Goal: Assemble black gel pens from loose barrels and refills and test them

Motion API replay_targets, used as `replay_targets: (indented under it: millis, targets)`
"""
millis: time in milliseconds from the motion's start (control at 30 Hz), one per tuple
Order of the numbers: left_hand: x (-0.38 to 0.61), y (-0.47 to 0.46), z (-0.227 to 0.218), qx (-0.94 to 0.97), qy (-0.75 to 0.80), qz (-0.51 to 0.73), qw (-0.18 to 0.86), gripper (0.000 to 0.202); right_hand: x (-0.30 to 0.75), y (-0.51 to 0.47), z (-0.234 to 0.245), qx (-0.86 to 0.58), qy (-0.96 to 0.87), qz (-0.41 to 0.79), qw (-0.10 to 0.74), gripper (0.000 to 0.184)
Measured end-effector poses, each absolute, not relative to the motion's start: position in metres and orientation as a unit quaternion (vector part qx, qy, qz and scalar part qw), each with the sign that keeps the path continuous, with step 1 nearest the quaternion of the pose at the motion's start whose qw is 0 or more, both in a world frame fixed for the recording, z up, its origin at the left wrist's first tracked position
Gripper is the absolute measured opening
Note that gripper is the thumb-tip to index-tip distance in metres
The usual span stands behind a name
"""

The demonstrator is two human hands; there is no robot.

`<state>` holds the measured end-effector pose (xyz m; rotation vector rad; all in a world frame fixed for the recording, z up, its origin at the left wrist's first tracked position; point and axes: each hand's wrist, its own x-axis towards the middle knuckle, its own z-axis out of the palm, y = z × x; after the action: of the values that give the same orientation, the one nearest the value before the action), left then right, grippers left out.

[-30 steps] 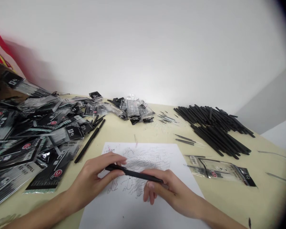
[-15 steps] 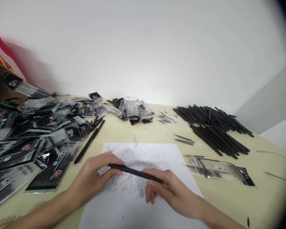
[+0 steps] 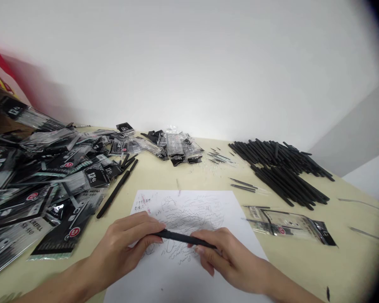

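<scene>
A black pen [image 3: 181, 237] lies level between my two hands, just above a white sheet of paper [image 3: 139, 290] covered in scribbles. My left hand [image 3: 129, 244] pinches its left end between thumb and fingers, which hide that tip. Around the other end, my right hand [image 3: 222, 254] is closed, thumb and index finger on the barrel. To the left, another black pen [image 3: 113, 194] with its cap [image 3: 133, 165] beside the end rests on the table.
Packs of refills [image 3: 63, 219] are heaped at left. Further packets [image 3: 175, 145] and loose refills [image 3: 219, 157] lie at the back. At right are stacked black pens [image 3: 287, 185], a clear refill packet [image 3: 297, 223] and thin strips [image 3: 368, 232].
Both hands still grip the pen. My left hand has shifted slightly down and covers more of the pen's left end. The right fingers have moved a little along the barrel.
</scene>
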<state>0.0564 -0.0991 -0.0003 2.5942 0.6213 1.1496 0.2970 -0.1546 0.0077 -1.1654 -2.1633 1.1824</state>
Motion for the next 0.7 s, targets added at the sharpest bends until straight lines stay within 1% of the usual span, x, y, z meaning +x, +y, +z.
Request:
replay_targets:
  millis: [167, 267, 333, 400, 500, 600, 700]
  targets:
    - [0.054, -0.103, -0.003, 0.887, 0.208, 0.402, 0.091, 0.031, 0.295, -0.159, 0.008, -0.421, -0.758, 0.451, 0.212, 0.029]
    - [0.052, -0.102, -0.004, 0.889, 0.197, 0.404, 0.085, 0.036, 0.292, -0.161, 0.01, -0.421, -0.771, 0.429, 0.212, 0.031]
    - [0.051, -0.1, -0.004, 0.893, 0.196, 0.396, 0.083, 0.037, 0.291, -0.162, 0.012, -0.427, -0.783, 0.403, 0.205, 0.032]
    - [0.051, -0.098, -0.003, 0.895, 0.204, 0.39, 0.074, 0.032, 0.291, -0.161, 0.014, -0.435, -0.791, 0.376, 0.208, 0.029]
    - [0.05, -0.095, -0.002, 0.902, 0.214, 0.371, 0.054, 0.026, 0.293, -0.159, 0.013, -0.449, -0.799, 0.307, 0.257, 0.019]
    - [0.045, -0.092, -0.006, 0.918, 0.21, 0.335, 0.039, 0.035, 0.297, -0.154, 0.008, -0.435, -0.818, 0.227, 0.3, 0.022]
    - [0.039, -0.09, -0.01, 0.925, 0.21, 0.314, 0.031, 0.04, 0.302, -0.148, 0.003, -0.406, -0.848, 0.172, 0.295, 0.022]
